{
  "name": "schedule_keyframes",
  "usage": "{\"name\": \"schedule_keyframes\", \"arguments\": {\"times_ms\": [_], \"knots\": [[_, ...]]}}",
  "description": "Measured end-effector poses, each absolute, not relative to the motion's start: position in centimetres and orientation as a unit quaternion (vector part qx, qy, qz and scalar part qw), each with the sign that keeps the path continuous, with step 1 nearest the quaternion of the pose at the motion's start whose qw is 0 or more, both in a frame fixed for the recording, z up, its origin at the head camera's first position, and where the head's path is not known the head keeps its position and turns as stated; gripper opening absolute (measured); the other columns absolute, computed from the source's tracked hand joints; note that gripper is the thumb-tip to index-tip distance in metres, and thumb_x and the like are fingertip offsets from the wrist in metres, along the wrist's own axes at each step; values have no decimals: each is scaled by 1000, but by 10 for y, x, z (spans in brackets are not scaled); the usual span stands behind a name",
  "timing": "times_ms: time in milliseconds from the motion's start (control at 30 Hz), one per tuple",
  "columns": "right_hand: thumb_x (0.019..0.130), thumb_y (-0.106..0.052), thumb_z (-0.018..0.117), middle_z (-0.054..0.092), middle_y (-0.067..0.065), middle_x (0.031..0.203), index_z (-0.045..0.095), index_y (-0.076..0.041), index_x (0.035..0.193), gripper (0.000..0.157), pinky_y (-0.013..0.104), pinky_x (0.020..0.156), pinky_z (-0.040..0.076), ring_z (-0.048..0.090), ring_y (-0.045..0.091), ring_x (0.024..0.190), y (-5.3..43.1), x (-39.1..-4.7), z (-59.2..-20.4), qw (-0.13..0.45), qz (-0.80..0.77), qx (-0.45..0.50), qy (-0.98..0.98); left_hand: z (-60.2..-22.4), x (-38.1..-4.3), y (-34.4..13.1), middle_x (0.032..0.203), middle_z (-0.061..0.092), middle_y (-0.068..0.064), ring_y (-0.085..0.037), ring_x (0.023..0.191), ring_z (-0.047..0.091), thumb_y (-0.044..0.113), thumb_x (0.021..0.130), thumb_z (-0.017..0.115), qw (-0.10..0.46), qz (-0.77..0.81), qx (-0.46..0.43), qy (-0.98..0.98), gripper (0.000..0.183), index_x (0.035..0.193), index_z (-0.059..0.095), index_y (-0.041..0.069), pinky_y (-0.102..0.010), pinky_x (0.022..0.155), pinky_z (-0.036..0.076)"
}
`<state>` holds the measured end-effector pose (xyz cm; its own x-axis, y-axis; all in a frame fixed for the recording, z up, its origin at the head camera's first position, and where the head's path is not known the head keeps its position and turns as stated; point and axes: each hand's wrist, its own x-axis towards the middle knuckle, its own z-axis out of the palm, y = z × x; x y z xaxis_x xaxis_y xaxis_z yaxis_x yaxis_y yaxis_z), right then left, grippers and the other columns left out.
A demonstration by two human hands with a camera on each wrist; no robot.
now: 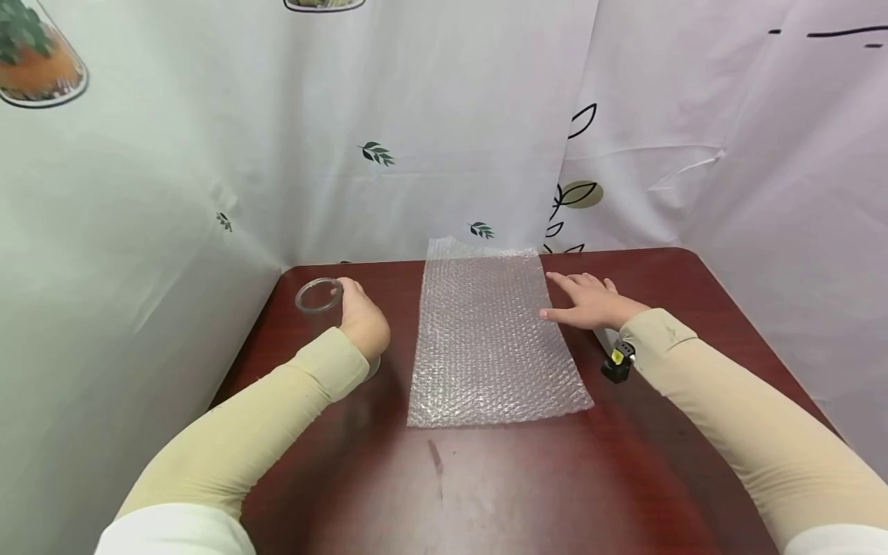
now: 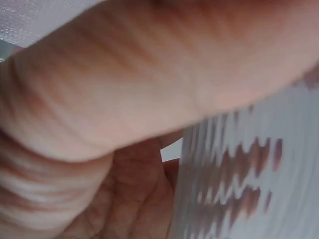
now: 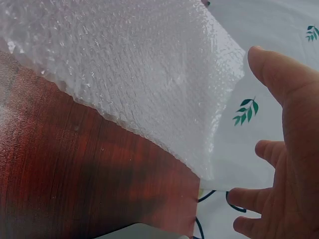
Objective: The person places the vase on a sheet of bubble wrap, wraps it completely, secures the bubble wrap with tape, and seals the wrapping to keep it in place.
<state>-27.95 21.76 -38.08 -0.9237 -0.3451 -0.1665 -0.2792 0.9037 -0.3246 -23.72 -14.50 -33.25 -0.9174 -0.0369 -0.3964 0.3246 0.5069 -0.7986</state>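
A left hand point(image 1: 364, 320) curls round a clear ribbed tumbler point(image 2: 249, 172) at 11 o'clock, best held steady, while the right hand point(image 1: 590, 301), fingers spread, sits at 1 o'clock beside bubble wrap point(image 1: 489, 339) at 12.

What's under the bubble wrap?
The bubble wrap lies on the dark red table, its far end reaching past the back edge. Details beneath the cloudy wrap can't be made out.

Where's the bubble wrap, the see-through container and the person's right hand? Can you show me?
Bubble wrap point(image 1: 494, 339): head view, middle of the sheet.
See-through container point(image 2: 249, 174): left wrist view, on its ribbed side.
Right hand point(image 1: 590, 302): head view, on the back of the hand.
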Motion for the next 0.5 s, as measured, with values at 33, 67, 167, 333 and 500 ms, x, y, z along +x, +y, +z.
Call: {"name": "schedule_keyframes", "arguments": {"times_ms": [33,67,167,333,500], "knots": [[92,-66,57,28,29,158,20,-11,161,96,76,110,4,17,51,147,218,-280,-381,111,-148,-162,969,-333,-238,-145,121,67,-14,-48,111,47,43,87,67,180,-485,84,852,44,117,70,12,-63,98,34],[92,-66,57,29,29,158,20,-10,161,96,76,110,4,18,50,147,218,-280,-382,112,-149,-162,969,-334,-238,-145,121,66,-14,-47,111,47,44,85,68,178,-487,82,851,46,118,70,12,-62,98,34],[92,-66,57,30,29,158,21,-10,161,96,76,110,5,20,49,147,218,-280,-382,112,-148,-163,969,-335,-239,-145,119,66,-11,-45,111,45,51,81,70,183,-498,78,844,53,118,69,14,-62,98,33],[92,-67,57,30,29,158,22,-10,161,96,76,110,5,21,49,146,219,-279,-383,114,-149,-166,968,-335,-243,-147,113,67,-12,-45,109,50,47,84,68,185,-492,77,847,47,109,69,8,-60,98,33],[92,-65,58,30,29,158,22,-10,161,95,76,110,4,21,49,146,220,-281,-385,117,-150,-166,968,-329,-250,-151,110,66,-15,-42,107,54,43,90,64,198,-482,72,850,40,99,68,4,-58,98,34]]}}
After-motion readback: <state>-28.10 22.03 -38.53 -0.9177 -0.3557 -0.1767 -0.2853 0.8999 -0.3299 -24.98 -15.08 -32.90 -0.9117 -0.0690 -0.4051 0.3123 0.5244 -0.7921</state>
